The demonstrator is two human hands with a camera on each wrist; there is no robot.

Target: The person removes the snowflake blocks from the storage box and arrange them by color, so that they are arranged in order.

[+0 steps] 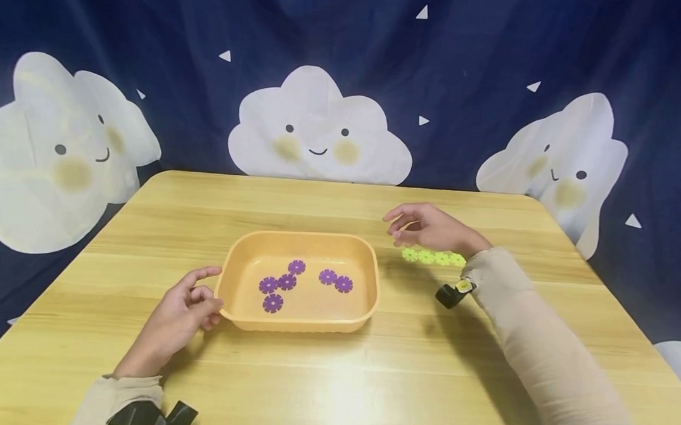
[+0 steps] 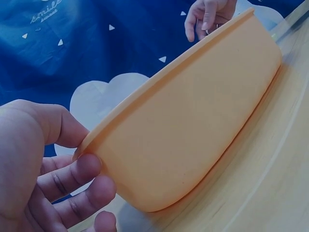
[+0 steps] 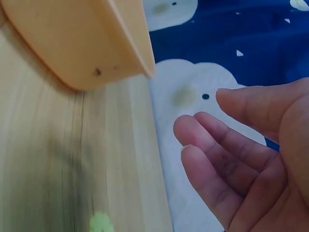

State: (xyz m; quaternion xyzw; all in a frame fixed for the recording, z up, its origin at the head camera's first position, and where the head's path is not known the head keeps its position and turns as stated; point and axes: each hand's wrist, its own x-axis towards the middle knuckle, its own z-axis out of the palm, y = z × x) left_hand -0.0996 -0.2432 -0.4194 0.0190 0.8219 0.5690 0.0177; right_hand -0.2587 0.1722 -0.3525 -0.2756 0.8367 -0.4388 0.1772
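Observation:
An orange plastic basin [image 1: 313, 308] stands on the table. Several purple snowflake discs [image 1: 272, 303] lie inside it, some touching one another. At its left end my left hand [image 1: 176, 313] pinches the rim between thumb and fingers; the left wrist view shows this grip on the basin's rim [image 2: 159, 79]. My right hand [image 1: 433, 228] hovers to the right of the basin with loosely bent fingers and nothing between them. Below it lies a row of yellow-green snowflake discs [image 1: 426, 257], partly hidden by the wrist. One yellow-green disc [image 3: 101, 222] shows in the right wrist view.
A light wooden table [image 1: 287, 381] carries everything. Behind it hangs a dark blue curtain [image 1: 183, 34] with smiling white clouds [image 1: 322, 120] and small triangles. Black wrist cameras [image 1: 453, 295] sit on both beige sleeves [image 1: 546, 348].

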